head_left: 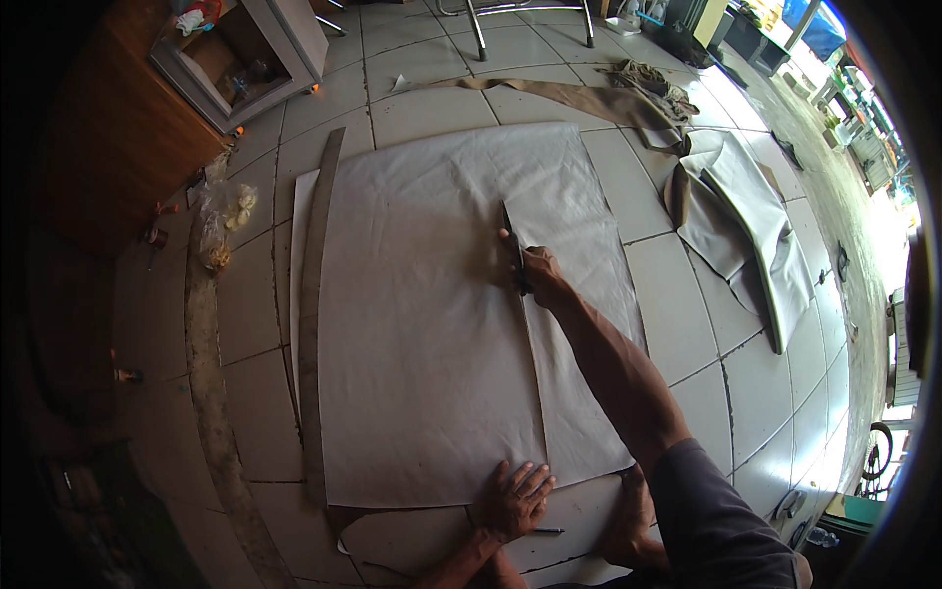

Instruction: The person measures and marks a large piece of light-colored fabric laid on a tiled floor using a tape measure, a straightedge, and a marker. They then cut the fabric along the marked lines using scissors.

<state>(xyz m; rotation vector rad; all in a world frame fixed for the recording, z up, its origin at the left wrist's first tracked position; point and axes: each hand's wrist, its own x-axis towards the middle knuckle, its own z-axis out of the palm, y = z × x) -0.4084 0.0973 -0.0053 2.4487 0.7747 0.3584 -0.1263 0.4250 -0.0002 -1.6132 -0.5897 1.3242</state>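
A large pale grey sheet of leather-like material (422, 324) lies spread on the tiled floor in front of me. My right hand (545, 277) is closed around dark-handled scissors (518, 257), their blades pointing away from me over the sheet. A straight cut runs from the near edge up to the scissors, leaving a narrower panel (579, 383) on the right. At the near edge, by the start of the cut, my left hand (516, 499) rests flat with its fingers spread, holding nothing. Just behind it a pen (548, 531) lies on the floor.
A long flat strip (316, 324) lies along the sheet's left edge. Folded grey material (751, 221) is on the right, a brown-grey strip (559, 95) beyond. Plastic bags (235, 208) and a cabinet (312, 44) stand left; metal legs (478, 34) at the back. My foot (633, 515) is near.
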